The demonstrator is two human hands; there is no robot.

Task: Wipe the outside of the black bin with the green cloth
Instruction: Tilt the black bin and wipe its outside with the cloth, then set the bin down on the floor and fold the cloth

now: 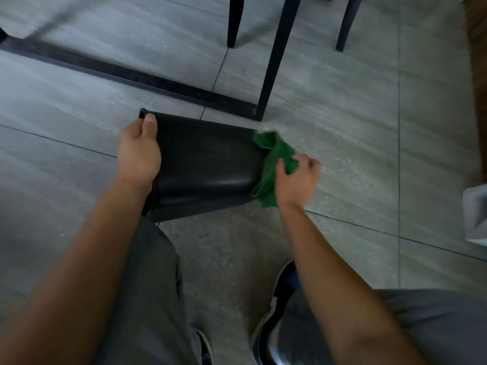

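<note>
The black bin [208, 164] lies tipped on its side above the grey floor, its open rim to the left and its base to the right. My left hand [138, 151] grips the rim, thumb over the edge near the top. My right hand [297, 177] holds the green cloth [274, 164] bunched against the bin's base end. The cloth hangs down past the bin's lower right corner. The bin's inside is hidden.
A black table frame bar [126, 75] runs across the floor behind the bin and meets a leg [271, 69]. Two chair legs [234, 22] stand further back. My knees and a shoe [276, 306] are below. A grey object [475, 214] sits at the right edge.
</note>
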